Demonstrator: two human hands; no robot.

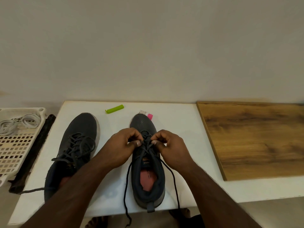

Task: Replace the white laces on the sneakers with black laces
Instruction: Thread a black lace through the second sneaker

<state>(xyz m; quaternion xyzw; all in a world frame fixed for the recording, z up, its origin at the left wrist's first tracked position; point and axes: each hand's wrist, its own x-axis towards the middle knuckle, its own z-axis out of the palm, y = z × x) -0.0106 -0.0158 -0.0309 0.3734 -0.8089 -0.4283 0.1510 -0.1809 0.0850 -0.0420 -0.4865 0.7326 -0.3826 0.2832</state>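
Observation:
Two dark sneakers stand on a white table (181, 122), toes pointing away from me. The left sneaker (82, 132) is threaded with a black lace, one end trailing off the table's left edge. Over the right sneaker (144, 122) my left hand (121, 148) and my right hand (171, 147) each pinch the black lace (148, 148) at the middle eyelets. Its two loose ends run down both sides of the shoe and hang over the front edge. The white laces (19, 123) lie coiled in a basket at the left.
A cream perforated plastic basket (14, 150) sits left of the table, with a dark bar (32, 152) beside it. A green clip (114, 109) and a pink-tagged label (148, 114) lie near the back edge. A wooden board (253, 139) covers the right side.

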